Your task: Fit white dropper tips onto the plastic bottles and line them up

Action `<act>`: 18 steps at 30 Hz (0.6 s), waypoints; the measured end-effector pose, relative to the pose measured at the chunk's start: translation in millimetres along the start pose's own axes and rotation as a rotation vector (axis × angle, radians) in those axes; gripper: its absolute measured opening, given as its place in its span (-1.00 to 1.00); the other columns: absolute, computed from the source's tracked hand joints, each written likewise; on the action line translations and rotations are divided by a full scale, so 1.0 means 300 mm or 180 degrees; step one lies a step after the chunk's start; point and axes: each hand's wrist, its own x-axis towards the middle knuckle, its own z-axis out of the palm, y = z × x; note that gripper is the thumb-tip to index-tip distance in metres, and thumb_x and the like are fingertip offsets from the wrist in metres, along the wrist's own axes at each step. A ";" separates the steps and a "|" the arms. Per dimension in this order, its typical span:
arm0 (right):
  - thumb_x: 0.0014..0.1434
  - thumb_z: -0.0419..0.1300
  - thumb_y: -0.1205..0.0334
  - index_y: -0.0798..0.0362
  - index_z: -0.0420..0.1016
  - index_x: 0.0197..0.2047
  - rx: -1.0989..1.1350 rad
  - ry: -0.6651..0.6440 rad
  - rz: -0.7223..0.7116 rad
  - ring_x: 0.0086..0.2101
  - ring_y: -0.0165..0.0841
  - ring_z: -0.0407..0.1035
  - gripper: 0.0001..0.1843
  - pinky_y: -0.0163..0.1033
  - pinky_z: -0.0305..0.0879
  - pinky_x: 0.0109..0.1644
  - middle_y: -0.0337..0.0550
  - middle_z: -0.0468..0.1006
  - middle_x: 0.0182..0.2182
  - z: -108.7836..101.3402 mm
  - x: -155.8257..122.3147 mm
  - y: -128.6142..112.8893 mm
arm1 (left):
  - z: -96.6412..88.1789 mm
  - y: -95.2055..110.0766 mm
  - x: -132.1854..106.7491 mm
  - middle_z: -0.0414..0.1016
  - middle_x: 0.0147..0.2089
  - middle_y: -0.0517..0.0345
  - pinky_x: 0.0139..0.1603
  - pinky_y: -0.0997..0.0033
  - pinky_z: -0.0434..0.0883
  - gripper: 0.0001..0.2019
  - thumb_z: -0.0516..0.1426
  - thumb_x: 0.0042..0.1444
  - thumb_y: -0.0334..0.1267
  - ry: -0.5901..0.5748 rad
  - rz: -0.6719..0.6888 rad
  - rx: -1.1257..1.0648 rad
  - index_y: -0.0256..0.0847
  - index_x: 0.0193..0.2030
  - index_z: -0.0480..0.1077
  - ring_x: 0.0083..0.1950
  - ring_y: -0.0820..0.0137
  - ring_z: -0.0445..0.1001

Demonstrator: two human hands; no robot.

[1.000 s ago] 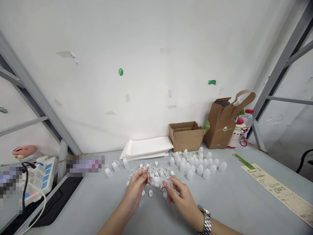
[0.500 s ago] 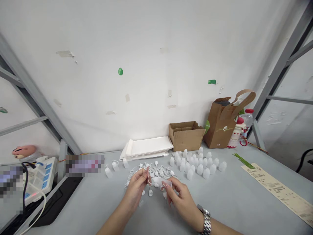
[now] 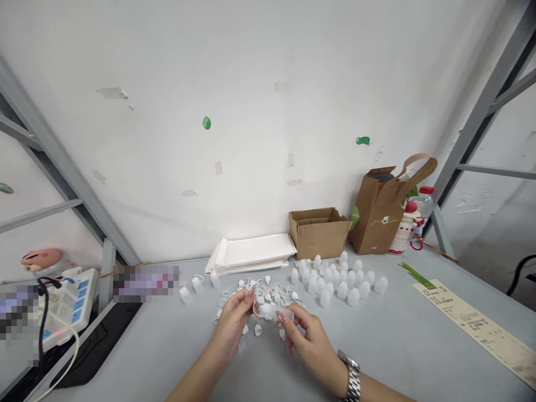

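left hand (image 3: 233, 321) pinches cord (image 3: 254, 309), right hand (image 3: 309, 336) holds frosted cap (image 3: 289, 314).

Your right grip (image 3: 307, 335) covers one end of the clear cap (image 3: 271, 310); can't tell its fit. Your left grip (image 3: 232, 315) hides part of the cord (image 3: 255, 308). Both block some of the cord pile (image 3: 274, 291). Your forearms (image 3: 196, 368) run off the bottom edge. Ticket (image 3: 469, 321) print's too small to read. Purple item (image 3: 146, 283) is pixelated. Box (image 3: 322, 243) floor's out of sight. Cup (image 3: 402, 234) hides the bottle's (image 3: 426, 204) lower part.
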 end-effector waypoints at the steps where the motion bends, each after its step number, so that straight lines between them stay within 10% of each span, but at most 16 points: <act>1: 0.18 -0.04 -0.11 0.07 0.30 -0.45 -0.0016 0.0006 -0.0007 -0.65 -0.45 0.21 -0.57 -0.35 0.14 -0.48 -0.37 0.22 -0.73 0.000 0.000 0.001 | 0.001 0.000 0.000 0.24 -0.61 0.28 -0.41 0.56 0.17 -0.67 0.22 -0.09 -0.08 0.0010 0.0002 0.0013 -0.25 -0.65 0.28 -0.50 0.52 0.15; 18: 0.22 -0.06 -0.01 0.07 0.34 -0.43 -0.0697 0.0144 -0.0368 -0.58 -0.43 0.23 -0.63 -0.36 0.14 -0.45 -0.31 0.30 -0.66 0.003 -0.007 0.010 | 0.014 0.009 -0.004 0.23 -0.61 0.28 -0.39 0.54 0.18 -0.65 0.23 -0.13 -0.06 0.0204 0.0117 0.0038 -0.24 -0.68 0.25 -0.49 0.51 0.15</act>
